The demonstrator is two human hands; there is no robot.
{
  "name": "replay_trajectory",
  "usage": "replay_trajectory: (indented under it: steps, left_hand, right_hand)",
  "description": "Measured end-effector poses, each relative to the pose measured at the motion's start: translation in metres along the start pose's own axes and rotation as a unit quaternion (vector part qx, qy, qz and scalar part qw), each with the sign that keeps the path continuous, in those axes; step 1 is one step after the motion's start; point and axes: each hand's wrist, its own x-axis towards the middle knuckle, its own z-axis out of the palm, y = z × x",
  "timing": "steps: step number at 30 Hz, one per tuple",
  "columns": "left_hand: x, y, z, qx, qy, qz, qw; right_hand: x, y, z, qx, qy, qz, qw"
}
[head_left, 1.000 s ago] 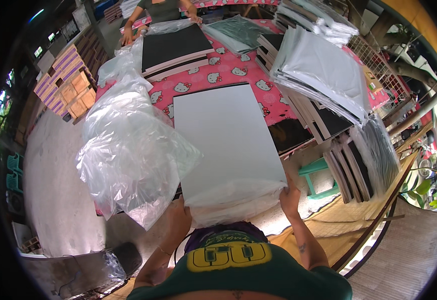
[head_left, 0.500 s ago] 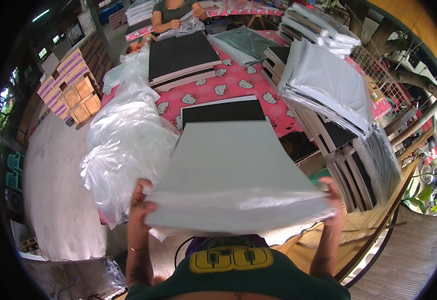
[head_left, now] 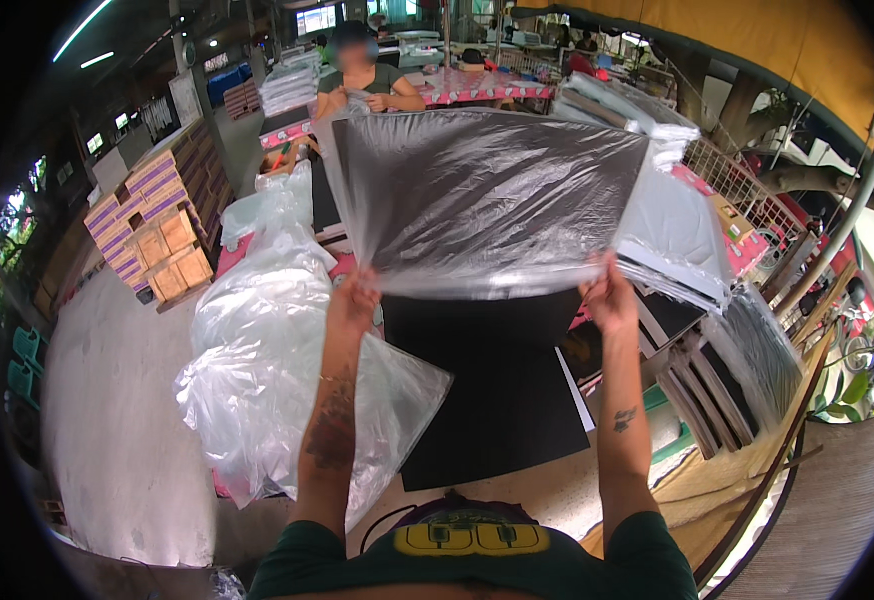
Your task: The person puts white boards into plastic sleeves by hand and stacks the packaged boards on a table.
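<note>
A large flat dark board in a clear plastic sleeve (head_left: 497,200) is raised out in front of me over the table, its wrinkled plastic catching the light. My left hand (head_left: 355,300) pinches the sleeve at its near left corner. At the near right corner, my right hand (head_left: 609,296) is closed on it the same way. Both arms are stretched forward. Below lies a bare black board (head_left: 482,390), with a white edge (head_left: 574,390) showing along its right side. A heap of loose clear plastic bags (head_left: 257,370) lies left of it, close to my left forearm.
Wrapped panels (head_left: 677,235) are stacked at the right, above upright boards (head_left: 712,390) by the table's side. Cardboard boxes (head_left: 162,215) are piled on the left floor. Across the table a person (head_left: 367,85) handles plastic. A yellow tarp (head_left: 757,45) hangs at upper right.
The sleeved board has moved from near my torso up and away over the table. Its dark side faces me instead of the pale one. The black board below is now uncovered.
</note>
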Motion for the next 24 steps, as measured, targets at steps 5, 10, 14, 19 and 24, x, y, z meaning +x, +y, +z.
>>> replay_trajectory:
  steps: [5,10,14,19,24]
  left_hand:
    - [-0.017,-0.084,-0.092,-0.009,0.128,-0.077,0.989]
    - [-0.036,-0.121,-0.056,0.657,0.061,0.222,0.718]
    - [-0.027,-0.127,-0.017,0.548,0.014,0.225,0.805]
    - [0.051,-0.186,0.149,0.299,-0.061,0.163,0.938]
    - [0.100,-0.222,0.239,0.222,-0.112,0.114,0.962]
  right_hand:
    - [0.017,0.063,-0.173,-0.100,0.030,0.032,0.994]
    - [-0.004,0.060,-0.208,-0.426,0.050,-0.140,0.892]
    - [-0.034,0.028,-0.111,-0.509,-0.009,-0.271,0.817]
    - [-0.037,-0.154,-0.084,-0.465,0.073,-0.311,0.826]
    - [-0.027,-0.240,-0.058,-0.493,0.036,-0.340,0.800]
